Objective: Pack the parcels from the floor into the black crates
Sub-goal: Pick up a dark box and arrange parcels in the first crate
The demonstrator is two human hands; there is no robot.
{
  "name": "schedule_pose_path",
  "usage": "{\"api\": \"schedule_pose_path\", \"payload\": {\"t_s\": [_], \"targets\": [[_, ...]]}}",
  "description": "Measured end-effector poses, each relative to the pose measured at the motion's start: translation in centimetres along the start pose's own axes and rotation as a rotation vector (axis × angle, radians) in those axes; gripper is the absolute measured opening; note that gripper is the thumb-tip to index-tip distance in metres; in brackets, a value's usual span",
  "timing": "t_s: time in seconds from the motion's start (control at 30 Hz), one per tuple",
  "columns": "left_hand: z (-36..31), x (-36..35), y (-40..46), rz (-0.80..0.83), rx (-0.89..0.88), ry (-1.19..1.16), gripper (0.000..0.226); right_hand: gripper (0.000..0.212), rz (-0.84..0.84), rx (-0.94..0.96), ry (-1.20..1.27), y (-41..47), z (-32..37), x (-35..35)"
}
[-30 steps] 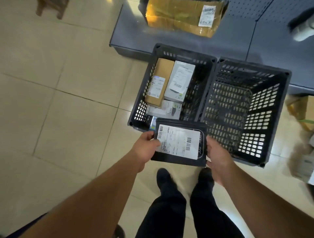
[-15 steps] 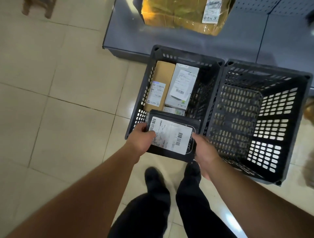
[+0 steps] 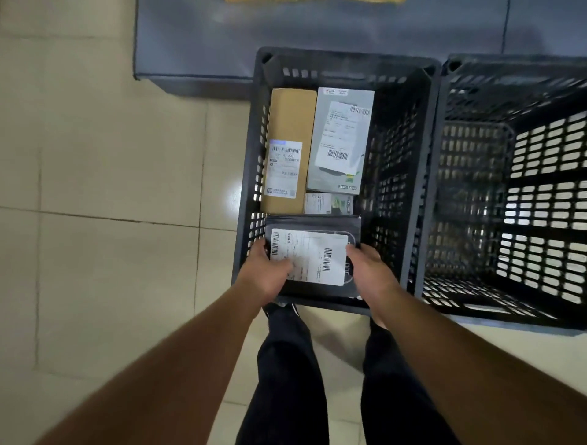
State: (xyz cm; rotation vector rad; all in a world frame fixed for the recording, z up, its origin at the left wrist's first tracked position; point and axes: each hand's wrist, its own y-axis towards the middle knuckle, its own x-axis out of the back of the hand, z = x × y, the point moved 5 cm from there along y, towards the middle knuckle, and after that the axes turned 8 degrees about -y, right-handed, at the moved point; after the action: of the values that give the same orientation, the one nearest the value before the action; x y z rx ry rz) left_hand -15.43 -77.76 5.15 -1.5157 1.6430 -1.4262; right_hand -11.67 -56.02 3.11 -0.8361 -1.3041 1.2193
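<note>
Left hand [image 3: 265,273] and right hand [image 3: 370,270] grip opposite edges of a black labelled parcel [image 3: 313,254] inside the left black crate [image 3: 413,190]; beyond them lie a brown box [image 3: 290,120] and a grey box [image 3: 341,139].

A pale tiled floor [image 3: 104,197] fills the left half of the view, from seven o'clock up to eleven o'clock, its grout lines running across and down. At twelve o'clock lies a dark grey platform [image 3: 286,35] with a low front edge; a seam divides it near one o'clock. At its far edge, cut off by the frame, a strip of something yellowish-brown [image 3: 314,1] shows. At six o'clock stand the person's legs in black trousers [image 3: 286,374], on the tiles.
</note>
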Motion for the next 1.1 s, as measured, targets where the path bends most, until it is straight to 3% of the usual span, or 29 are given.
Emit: {"api": "schedule_pose_path", "payload": {"t_s": [0.17, 0.23, 0.33, 0.57, 0.7, 1.1], "targets": [[-0.5, 0.0, 2.9, 0.071, -0.014, 0.205, 0.045, 0.046, -0.010, 0.026, -0.075, 2.4, 0.2, -1.9], [-0.7, -0.3, 3.6, 0.104, -0.031, 0.311, 0.056, 0.042, -0.012, 0.015, -0.084, 2.9, 0.1, -2.2], [-0.5, -0.9, 4.1, 0.132, -0.031, 0.403, 0.068, 0.057, -0.032, 0.010, -0.027, 3.3, -0.1, -2.4], [-0.8, -1.5, 3.8, 0.124, -0.049, 0.355, 0.059, 0.063, -0.120, -0.057, -0.064, 2.9, -0.4, -1.4], [-1.3, -4.2, 3.7, 0.199, -0.029, 0.366, 0.068, 0.068, -0.204, -0.101, -0.158, 3.2, -0.7, 0.6], [-1.1, -5.9, 6.2, 0.178, 0.055, 0.439, 0.081, 0.074, -0.140, -0.123, -0.217, 5.2, -0.7, 0.2]]}}
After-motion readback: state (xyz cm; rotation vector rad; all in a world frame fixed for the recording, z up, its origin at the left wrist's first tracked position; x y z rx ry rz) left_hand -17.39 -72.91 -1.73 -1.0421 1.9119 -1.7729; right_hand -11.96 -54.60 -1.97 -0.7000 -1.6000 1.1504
